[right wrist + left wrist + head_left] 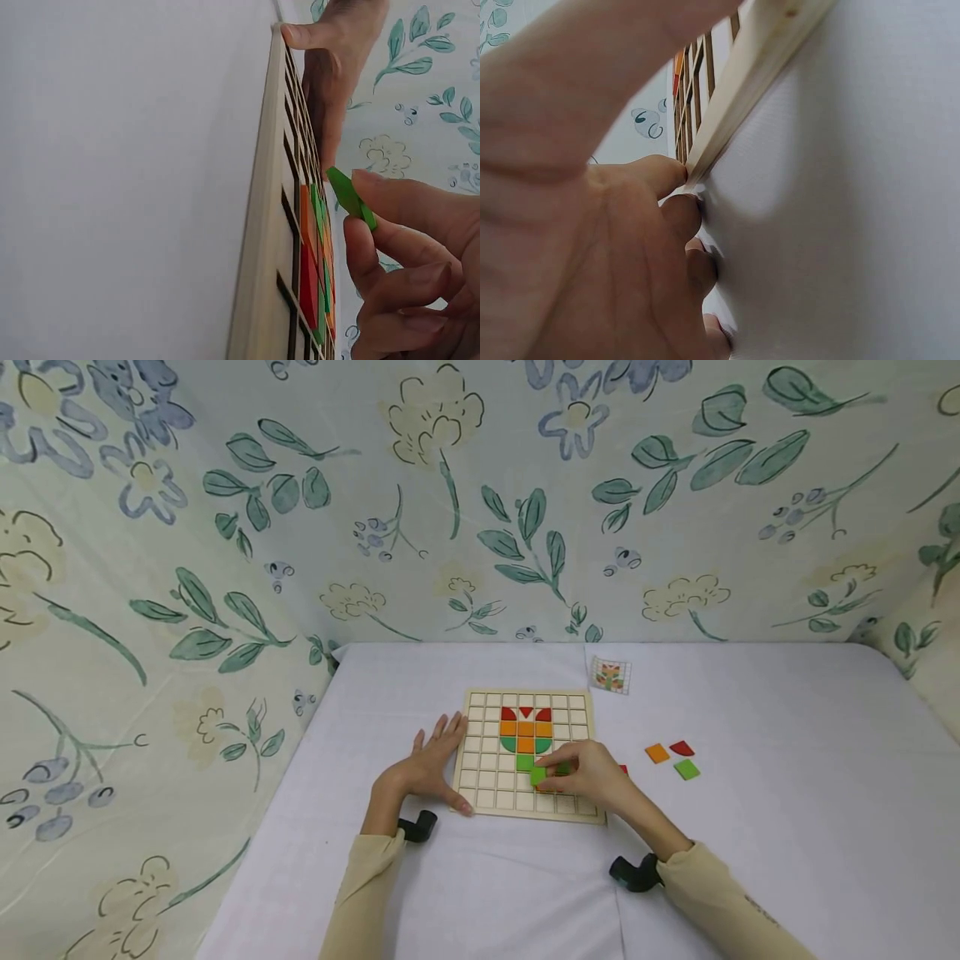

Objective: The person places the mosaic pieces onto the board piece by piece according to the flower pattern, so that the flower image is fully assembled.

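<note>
A wooden grid board (480, 785) lies on the white cloth, with red, orange and green tiles set in its middle columns. My left hand (427, 768) rests along the board's left edge, its fingers straight and the thumb near the front left corner. In the left wrist view, fingertips touch the wooden frame (739, 82). Between thumb and fingertips my right hand (588, 772) pinches a green square tile (349, 199), raised a little over the board. Part of the board's lower right tiles is hidden beneath that hand.
Right of the board lie an orange tile (657, 753), a red quarter-round tile (682, 748) and a green tile (686, 769). Another red piece (624, 769) peeks out beside the right hand. A small printed pattern card (611, 676) lies behind the board.
</note>
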`<state>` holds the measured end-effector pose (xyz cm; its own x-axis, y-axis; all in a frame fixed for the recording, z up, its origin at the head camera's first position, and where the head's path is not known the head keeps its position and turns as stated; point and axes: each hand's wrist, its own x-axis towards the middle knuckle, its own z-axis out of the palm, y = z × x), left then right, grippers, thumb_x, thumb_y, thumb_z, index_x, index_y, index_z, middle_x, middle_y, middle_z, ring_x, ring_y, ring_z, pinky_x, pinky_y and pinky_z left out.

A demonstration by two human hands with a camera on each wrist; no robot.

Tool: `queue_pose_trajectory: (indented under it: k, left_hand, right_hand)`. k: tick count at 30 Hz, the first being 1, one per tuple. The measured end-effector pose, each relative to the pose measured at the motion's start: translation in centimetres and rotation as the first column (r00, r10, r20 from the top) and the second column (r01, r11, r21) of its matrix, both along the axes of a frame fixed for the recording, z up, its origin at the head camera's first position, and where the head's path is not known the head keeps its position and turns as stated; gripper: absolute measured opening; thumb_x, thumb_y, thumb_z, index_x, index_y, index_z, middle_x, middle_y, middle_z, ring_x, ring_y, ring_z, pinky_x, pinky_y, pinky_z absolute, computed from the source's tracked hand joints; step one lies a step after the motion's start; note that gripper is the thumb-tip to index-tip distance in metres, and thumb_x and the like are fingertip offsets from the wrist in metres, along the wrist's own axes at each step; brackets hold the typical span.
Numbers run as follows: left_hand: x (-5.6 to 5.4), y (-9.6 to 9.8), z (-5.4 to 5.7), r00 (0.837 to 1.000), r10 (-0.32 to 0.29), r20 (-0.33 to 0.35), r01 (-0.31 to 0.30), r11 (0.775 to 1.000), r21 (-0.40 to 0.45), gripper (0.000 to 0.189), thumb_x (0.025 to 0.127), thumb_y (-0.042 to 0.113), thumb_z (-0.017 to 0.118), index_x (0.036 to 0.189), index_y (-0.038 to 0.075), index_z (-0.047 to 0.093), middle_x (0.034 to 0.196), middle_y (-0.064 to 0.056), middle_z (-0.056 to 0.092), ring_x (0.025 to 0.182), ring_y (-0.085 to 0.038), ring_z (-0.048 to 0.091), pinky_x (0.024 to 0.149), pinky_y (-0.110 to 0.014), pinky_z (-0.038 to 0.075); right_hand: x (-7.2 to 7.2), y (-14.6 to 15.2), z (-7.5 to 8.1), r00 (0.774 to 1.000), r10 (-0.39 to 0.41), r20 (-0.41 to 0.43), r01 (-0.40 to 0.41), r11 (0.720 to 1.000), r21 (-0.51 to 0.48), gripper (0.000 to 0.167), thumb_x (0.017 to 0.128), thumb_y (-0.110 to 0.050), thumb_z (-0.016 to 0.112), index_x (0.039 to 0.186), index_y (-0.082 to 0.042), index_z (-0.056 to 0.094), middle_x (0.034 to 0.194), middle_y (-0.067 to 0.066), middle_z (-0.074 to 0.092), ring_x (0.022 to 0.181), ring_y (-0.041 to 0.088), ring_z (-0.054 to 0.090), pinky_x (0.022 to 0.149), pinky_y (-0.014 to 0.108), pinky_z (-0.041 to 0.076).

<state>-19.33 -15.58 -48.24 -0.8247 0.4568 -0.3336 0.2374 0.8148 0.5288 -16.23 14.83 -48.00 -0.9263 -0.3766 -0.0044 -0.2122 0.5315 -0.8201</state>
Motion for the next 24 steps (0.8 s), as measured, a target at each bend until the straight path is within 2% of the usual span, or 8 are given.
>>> queue_pose_trajectory:
  k: [6, 9, 13, 24]
  left_hand:
    - [0.0, 0.2, 0.1, 1.000, 0.002, 0.003, -0.002, 1.000, 0.001, 0.149, 0.062, 0.045, 0.099, 0.167, 0.014, -0.001, 0.176, -0.003, -0.010, 0.162, -0.027, -0.017, 0.130, -0.059, -0.011]
    - [0.1, 0.2, 0.2, 1.000, 0.002, 0.007, -0.002, 1.000, 0.002, 0.149, 0.062, 0.045, 0.099, 0.167, 0.014, -0.001, 0.176, -0.003, -0.010, 0.162, -0.026, -0.017, 0.130, -0.058, -0.012]
    - [0.1, 0.2, 0.2, 1.000, 0.003, 0.010, -0.003, 1.000, 0.002, 0.149, 0.062, 0.045, 0.099, 0.167, 0.014, -0.002, 0.176, -0.003, -0.011, 0.162, -0.026, -0.017, 0.130, -0.059, -0.012]
    - [0.1, 0.1, 0.2, 1.000, 0.004, 0.005, -0.004, 1.000, -0.004, 0.150, 0.062, 0.045, 0.100, 0.167, 0.013, -0.002, 0.175, -0.004, -0.011, 0.162, -0.027, -0.017, 0.130, -0.060, -0.012]
  right_hand:
    - [0.1, -1.6, -0.5, 1.000, -0.017, 0.016, 0.017, 0.999, 0.032, 0.023, 0.078, -0.014, 0.091, 0.099, -0.009, 0.083, 0.074, -0.002, 0.067, 0.064, 0.010, 0.051, 0.055, 0.020, 0.040]
    - [0.3, -1.9, -0.7, 0.999, -0.045, 0.030, 0.042, 0.997, 0.065, 0.022, 0.079, -0.015, 0.091, 0.100, -0.013, 0.084, 0.069, -0.003, 0.058, 0.067, 0.011, 0.051, 0.058, 0.020, 0.038]
    - [0.5, -2.1, -0.7, 0.997, -0.062, 0.045, 0.058, 0.995, 0.084, 0.024, 0.079, -0.016, 0.091, 0.102, -0.014, 0.084, 0.064, -0.003, 0.051, 0.063, 0.012, 0.047, 0.055, 0.019, 0.032]
    - [0.3, -1.9, -0.4, 0.997, -0.067, 0.048, 0.062, 0.993, 0.097, 0.024, 0.077, -0.018, 0.092, 0.100, -0.014, 0.084, 0.062, -0.004, 0.049, 0.059, 0.010, 0.046, 0.054, 0.019, 0.029]
